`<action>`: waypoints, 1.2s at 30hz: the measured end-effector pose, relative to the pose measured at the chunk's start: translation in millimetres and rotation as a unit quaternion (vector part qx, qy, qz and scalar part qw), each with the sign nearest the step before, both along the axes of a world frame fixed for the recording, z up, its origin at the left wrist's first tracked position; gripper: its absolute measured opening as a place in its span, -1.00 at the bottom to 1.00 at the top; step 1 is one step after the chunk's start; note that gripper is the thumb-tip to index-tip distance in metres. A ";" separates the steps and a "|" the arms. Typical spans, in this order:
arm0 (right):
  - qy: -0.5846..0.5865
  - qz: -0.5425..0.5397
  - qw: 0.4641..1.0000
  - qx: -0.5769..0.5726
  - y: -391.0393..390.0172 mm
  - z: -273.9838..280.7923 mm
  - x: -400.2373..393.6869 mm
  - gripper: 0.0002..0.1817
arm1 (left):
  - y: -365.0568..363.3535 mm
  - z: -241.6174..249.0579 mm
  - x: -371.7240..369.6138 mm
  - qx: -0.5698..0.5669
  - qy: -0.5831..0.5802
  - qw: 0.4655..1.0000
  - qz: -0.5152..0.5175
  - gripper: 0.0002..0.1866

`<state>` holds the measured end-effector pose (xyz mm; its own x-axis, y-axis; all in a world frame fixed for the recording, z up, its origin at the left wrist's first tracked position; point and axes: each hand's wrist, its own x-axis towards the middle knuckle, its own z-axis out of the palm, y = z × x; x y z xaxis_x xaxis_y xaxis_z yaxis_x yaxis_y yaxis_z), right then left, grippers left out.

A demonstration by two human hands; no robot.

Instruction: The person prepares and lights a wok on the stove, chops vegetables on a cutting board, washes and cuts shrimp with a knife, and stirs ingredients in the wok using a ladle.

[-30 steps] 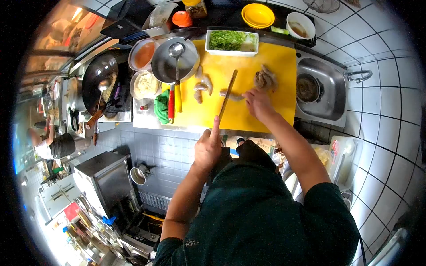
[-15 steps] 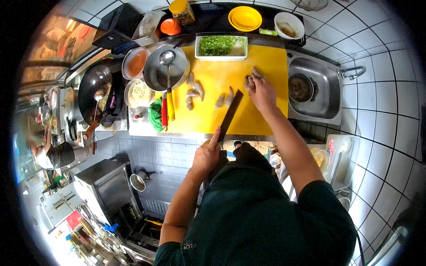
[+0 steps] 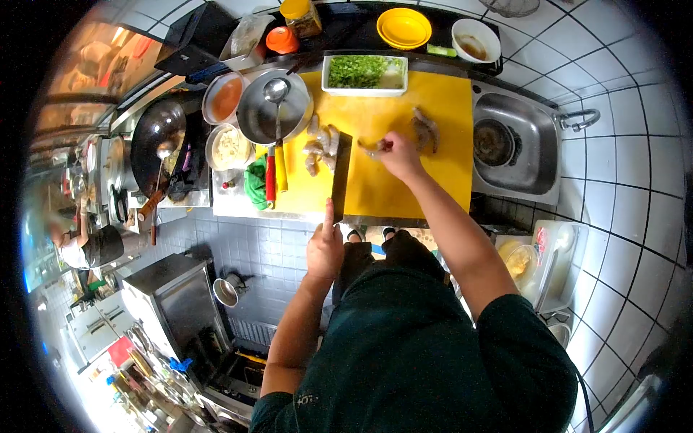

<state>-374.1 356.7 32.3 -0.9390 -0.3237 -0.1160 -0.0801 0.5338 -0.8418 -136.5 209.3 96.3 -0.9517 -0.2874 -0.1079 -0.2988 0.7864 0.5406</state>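
My left hand (image 3: 325,249) is wrapped round the handle of a dark, broad-bladed kitchen knife (image 3: 341,169), with the index finger stretched along it. The blade lies over the yellow cutting board (image 3: 447,187), pointing away from me. Just left of the blade is a group of several peeled shrimp (image 3: 315,150). In the fingers of my right hand (image 3: 401,156) is one shrimp (image 3: 368,149), held low over the board to the right of the blade. Farther right lie a few more shrimp (image 3: 427,131).
A white tub of chopped greens (image 3: 364,92) stands at the board's back edge. Left are a steel pan (image 3: 260,119) with a ladle (image 3: 276,90), bowls, a green cloth (image 3: 255,182) and a wok (image 3: 155,126). A sink (image 3: 530,169) adjoins the right side.
My right hand has moved left from the right-hand shrimp, bringing one along. The knife has shifted left, and the shrimp that lay beside its blade now sit with the left group.
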 end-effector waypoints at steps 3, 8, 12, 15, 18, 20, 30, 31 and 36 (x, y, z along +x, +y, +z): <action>-0.017 -0.058 0.998 -0.019 14.3 12.7 9.9 -0.54 | 8.8 4.1 -2.7 0.016 0.019 1.000 -0.017 -0.27; 0.012 -0.091 0.994 0.051 38.0 -4.5 17.9 -0.71 | 16.7 0.3 -8.0 0.009 0.008 0.998 -0.064 -0.29; 0.059 -0.060 0.991 0.100 49.6 -7.0 19.1 -0.77 | 17.0 7.2 -18.1 -0.028 0.014 0.993 -0.112 -0.27; 0.077 -0.044 0.987 0.132 55.5 -8.2 19.6 -0.80 | 14.4 21.2 -26.8 -0.073 -0.017 0.986 -0.146 -0.24; 0.107 -0.050 0.984 0.132 60.7 -14.1 22.9 -0.81 | 16.6 37.2 -30.7 -0.076 0.025 0.987 -0.142 -0.20; 0.144 -0.062 0.983 0.099 65.5 -22.7 23.8 -0.81 | 17.0 23.1 -29.6 -0.068 0.072 0.984 -0.145 -0.18; 0.063 -0.073 0.973 0.208 82.1 12.5 -19.8 -0.69 | 18.8 13.0 -20.7 0.006 -0.073 0.989 -0.125 -0.26; 0.076 -0.058 0.972 0.213 79.4 11.6 -25.8 -0.69 | 19.4 8.5 -18.2 0.047 -0.069 0.987 -0.141 -0.26; 0.093 0.033 0.976 0.193 66.7 -4.8 -39.5 -0.67 | 18.0 -10.2 -15.7 0.129 -0.093 0.984 -0.081 -0.24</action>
<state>-413.5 423.4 27.5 -0.9342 -0.3495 -0.0717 -0.2564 0.7973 -0.5464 -152.1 227.4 86.1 -0.9397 -0.0731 -0.3341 -0.2930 0.6758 0.6763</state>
